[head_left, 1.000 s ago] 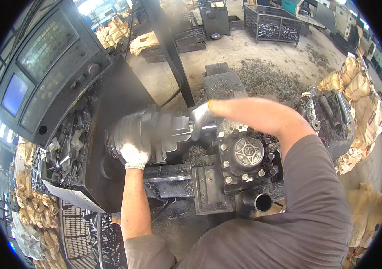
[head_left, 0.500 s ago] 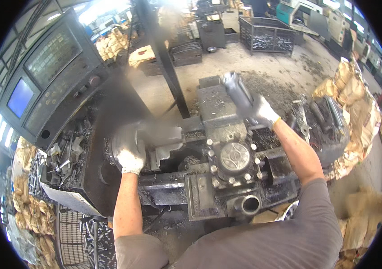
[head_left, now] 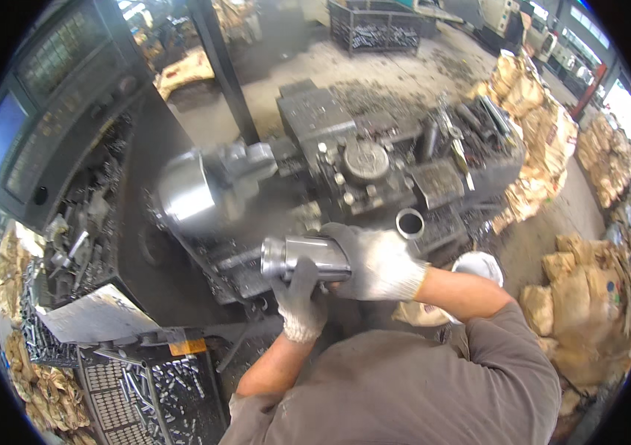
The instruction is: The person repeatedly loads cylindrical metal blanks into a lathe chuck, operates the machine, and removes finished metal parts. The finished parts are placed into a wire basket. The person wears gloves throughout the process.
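Both my hands, in grey-and-white work gloves, grip a shiny metal cylinder (head_left: 304,254) close in front of my body. My right hand (head_left: 378,265) wraps round its right end. From below, my left hand (head_left: 301,297) holds the cylinder with fingers bent up against its side. The cylinder lies about level, its stepped left end bare. Beyond it is a lathe, whose bright round chuck (head_left: 188,189) is apart from both hands. Right of the chuck stands the bolted tool block (head_left: 366,162), with an open tube end (head_left: 410,223) nearer to me.
A control panel (head_left: 48,96) rises on the left. Metal scraps fill a ledge (head_left: 78,245) beside the lathe. Below lies a grate (head_left: 111,397) with small metal pieces. Tools and bars sit on the lathe's right end (head_left: 478,126); brown sacks (head_left: 582,311) stack at the right.
The cylinder in my right hand has come down toward my body from above the lathe. My left hand has left the chuck area and now grips the cylinder too. My view has shifted.
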The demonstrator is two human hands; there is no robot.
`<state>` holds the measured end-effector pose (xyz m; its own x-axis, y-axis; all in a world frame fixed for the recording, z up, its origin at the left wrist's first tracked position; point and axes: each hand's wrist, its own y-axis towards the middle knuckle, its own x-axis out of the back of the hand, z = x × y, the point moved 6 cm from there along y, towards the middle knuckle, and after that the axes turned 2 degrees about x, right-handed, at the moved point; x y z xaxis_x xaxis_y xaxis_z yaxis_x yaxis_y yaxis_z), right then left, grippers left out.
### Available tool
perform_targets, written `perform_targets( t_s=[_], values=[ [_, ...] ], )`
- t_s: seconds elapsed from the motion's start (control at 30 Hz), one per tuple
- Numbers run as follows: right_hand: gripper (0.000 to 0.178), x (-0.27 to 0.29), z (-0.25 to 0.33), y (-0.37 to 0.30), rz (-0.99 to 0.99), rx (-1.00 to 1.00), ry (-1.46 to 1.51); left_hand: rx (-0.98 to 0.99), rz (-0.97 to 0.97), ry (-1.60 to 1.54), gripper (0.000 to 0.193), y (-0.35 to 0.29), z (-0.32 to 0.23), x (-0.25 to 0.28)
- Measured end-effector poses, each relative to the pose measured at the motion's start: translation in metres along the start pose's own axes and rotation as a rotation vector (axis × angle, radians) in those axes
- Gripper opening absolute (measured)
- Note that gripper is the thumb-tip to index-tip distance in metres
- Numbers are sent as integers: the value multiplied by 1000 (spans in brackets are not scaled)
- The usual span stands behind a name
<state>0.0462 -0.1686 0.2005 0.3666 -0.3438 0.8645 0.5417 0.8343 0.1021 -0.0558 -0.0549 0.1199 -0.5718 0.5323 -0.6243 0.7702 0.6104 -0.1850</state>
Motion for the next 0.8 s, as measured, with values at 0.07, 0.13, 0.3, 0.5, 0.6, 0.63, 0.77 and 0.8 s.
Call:
perform_targets(
  t_s=[0.07, 0.13, 0.3, 0.5, 0.6, 0.63, 0.77, 0.8],
  values=[
    [91, -50, -26, -25, 82, -140, 223, 187, 1, 4, 52, 11, 26, 28],
    [88, -111, -65, -51, 400, -385, 197, 340, -177, 39, 53, 20, 69, 68],
    [57, -187, -99, -73, 293, -516, 532, 414, -98, -1, 43, 15, 98, 86],
    [61, -118, -166, -138, 557, -510, 365, 523, -17, -376, 56, 25, 96, 113],
    [44, -49, -219, -247, 476, -606, 79, 535, 68, -384, 64, 24, 90, 120],
    [47, -47, -249, -290, 461, -907, 196, 545, 83, -410, 65, 24, 90, 119],
    [42, -77, -369, -402, 292, -1425, 245, 601, 187, -490, 70, 19, 84, 108],
    [48, -72, -380, -379, 526, -1078, -320, 610, 221, -511, 71, 19, 81, 105]
  ],
)
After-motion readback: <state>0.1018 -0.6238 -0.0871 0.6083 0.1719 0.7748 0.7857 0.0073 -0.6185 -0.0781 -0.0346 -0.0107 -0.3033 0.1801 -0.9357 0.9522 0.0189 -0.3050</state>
